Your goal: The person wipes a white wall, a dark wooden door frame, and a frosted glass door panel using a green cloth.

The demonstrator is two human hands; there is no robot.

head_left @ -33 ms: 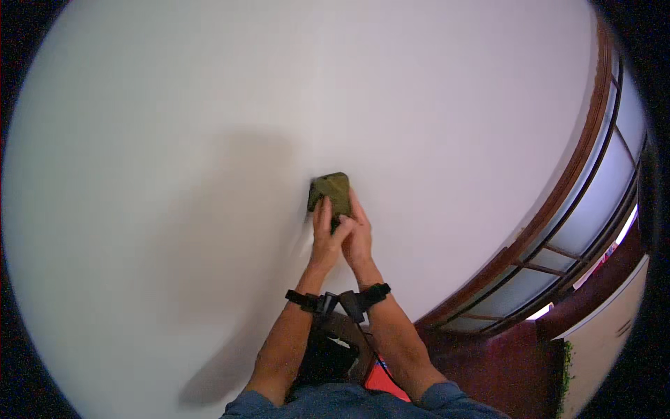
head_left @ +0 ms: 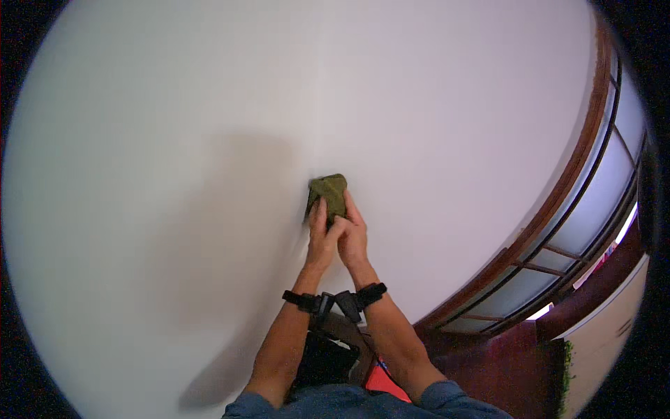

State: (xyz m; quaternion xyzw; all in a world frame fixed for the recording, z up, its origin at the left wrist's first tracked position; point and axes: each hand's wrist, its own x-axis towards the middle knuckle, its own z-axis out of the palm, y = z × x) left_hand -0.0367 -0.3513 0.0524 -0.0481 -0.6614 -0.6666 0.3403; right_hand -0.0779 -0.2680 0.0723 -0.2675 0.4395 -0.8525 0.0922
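Both my hands hold an olive-green cloth point(head_left: 329, 192) against the corner where two white walls meet. It looks folded or bunched, and a dark edge shows on its left side. My left hand point(head_left: 320, 236) closes on the cloth's lower left, with its fingers pointing up along it. From the lower right, my right hand point(head_left: 354, 236) grips it with fingers stretched along its side. The thumbs come close together below the cloth. The fingertips behind it are hidden. Each wrist wears a black strap point(head_left: 298, 299) with a small dark device.
The left wall point(head_left: 125, 209) carries the shadow of my upper body and arms. To the right is a wood-framed window point(head_left: 558, 241) with pale panes. Below my arms are a black object point(head_left: 324, 359), brown furniture and a red item point(head_left: 385, 385). Green leaves point(head_left: 567, 370) show at lower right.
Both hands and the cloth have shifted slightly left. The cloth's shape has changed a little, and the wrists moved left with it. Both hands keep their hold.
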